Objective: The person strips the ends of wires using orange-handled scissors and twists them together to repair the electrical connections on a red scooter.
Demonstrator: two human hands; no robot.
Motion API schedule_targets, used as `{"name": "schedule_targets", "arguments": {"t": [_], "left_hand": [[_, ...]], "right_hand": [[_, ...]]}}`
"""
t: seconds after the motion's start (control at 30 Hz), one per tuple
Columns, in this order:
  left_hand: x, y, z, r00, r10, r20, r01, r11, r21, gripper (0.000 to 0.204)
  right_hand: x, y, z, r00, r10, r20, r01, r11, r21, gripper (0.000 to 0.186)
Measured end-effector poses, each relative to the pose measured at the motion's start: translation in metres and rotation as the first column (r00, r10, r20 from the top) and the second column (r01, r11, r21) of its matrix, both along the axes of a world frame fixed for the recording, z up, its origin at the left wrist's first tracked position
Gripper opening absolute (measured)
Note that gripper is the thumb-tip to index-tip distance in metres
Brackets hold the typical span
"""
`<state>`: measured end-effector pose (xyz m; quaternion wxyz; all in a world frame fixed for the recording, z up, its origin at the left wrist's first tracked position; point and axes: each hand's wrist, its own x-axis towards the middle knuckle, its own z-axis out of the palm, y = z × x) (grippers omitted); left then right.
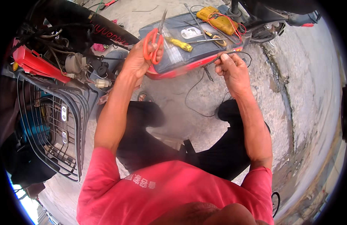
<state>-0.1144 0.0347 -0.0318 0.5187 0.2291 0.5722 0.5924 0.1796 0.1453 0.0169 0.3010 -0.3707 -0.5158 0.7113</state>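
Note:
My left hand is closed on a pair of scissors with orange-red handles, their blades pointing up and away from me. To the right, my right hand pinches a thin black cable between thumb and fingers. One part of the cable loops round beside the hand, and a thin dark wire hangs in a curve down toward the ground. Both hands are raised at the near edge of a grey and red footboard. A yellow-handled screwdriver lies on it between them.
A yellow multimeter with red leads rests at the footboard's far right, near pliers and metal rods. On the left are a black wire basket, a red plastic panel and exposed wiring. A crack runs through the concrete ground at right.

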Motion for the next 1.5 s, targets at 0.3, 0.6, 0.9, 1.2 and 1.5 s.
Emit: {"name": "schedule_targets", "arguments": {"t": [0.3,0.6,0.9,1.2,1.5], "left_hand": [[0.092,-0.056,0.071,0.61,-0.423,-0.67,0.438,0.885,-0.16,0.061],[0.098,-0.065,0.054,0.374,-0.257,-0.891,0.364,0.924,-0.114,0.055],[0.092,-0.069,0.046,0.352,-0.239,-0.905,0.378,0.921,-0.096,0.053],[0.089,-0.07,0.048,0.349,-0.269,-0.898,0.389,0.913,-0.122,0.053],[0.088,-0.07,0.048,0.319,-0.279,-0.906,0.367,0.917,-0.154,0.056]], "right_hand": [[-0.002,0.002,0.004,0.999,-0.037,0.004,0.037,0.999,-0.002,0.026],[-0.014,-0.009,0.0,0.998,0.017,0.068,-0.019,1.0,0.021,0.023],[-0.021,-0.013,-0.003,0.994,0.055,0.093,-0.062,0.995,0.073,0.025],[-0.023,-0.013,-0.001,0.988,0.07,0.14,-0.089,0.987,0.136,0.025],[-0.023,-0.01,-0.002,0.987,0.087,0.138,-0.108,0.981,0.158,0.023]]}}
